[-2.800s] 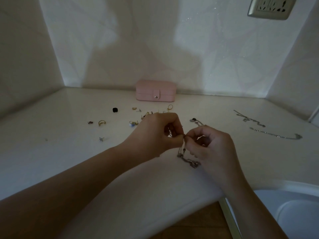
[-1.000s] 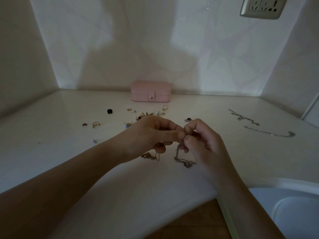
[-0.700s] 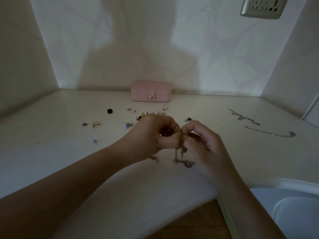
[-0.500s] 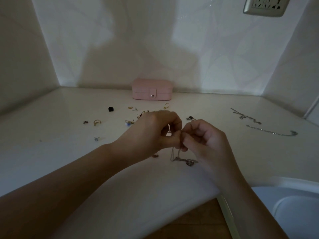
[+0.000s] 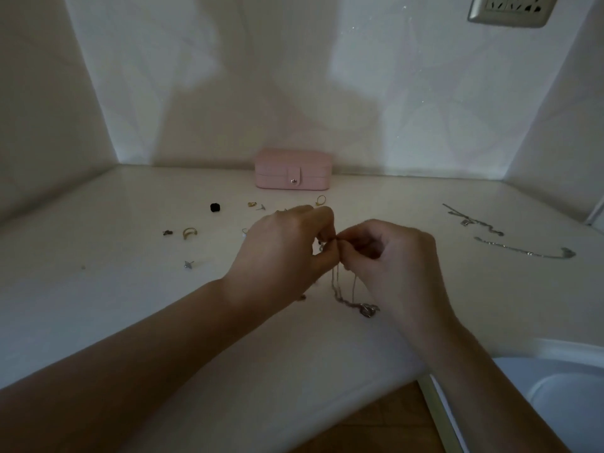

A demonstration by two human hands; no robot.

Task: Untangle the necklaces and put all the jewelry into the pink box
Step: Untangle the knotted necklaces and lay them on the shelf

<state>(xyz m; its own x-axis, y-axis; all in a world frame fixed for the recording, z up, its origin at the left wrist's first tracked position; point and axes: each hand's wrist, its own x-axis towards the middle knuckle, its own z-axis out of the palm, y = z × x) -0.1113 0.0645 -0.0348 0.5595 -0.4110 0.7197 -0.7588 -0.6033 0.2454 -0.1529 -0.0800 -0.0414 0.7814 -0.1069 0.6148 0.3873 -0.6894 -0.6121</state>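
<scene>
Over the middle of the counter (image 5: pixel 98 299), fingertips meeting. Left hand (image 5: pixel 281 253) curled, thumb and forefinger pinching the tangled chain (image 5: pixel 340 294); right hand (image 5: pixel 397 266) curled likewise, pinching the same chain just beside. Hanging from that pinch down to the surface, pendant end pooled near the front edge. Pink box (image 5: pixel 293 170) shut against the back wall, well apart. Loose necklaces (image 5: pixel 523 252) laid out far right, rings and studs (image 5: pixel 189 233) scattered left. Bare surface between. Sink (image 5: pixel 552 351) at the front right corner.

one pink box (image 5: pixel 293 170), two hands (image 5: pixel 284 253) (image 5: pixel 395 263), one tangled necklace clump (image 5: pixel 336 289), two laid-out necklaces (image 5: pixel 472 220) (image 5: pixel 523 251)
</scene>
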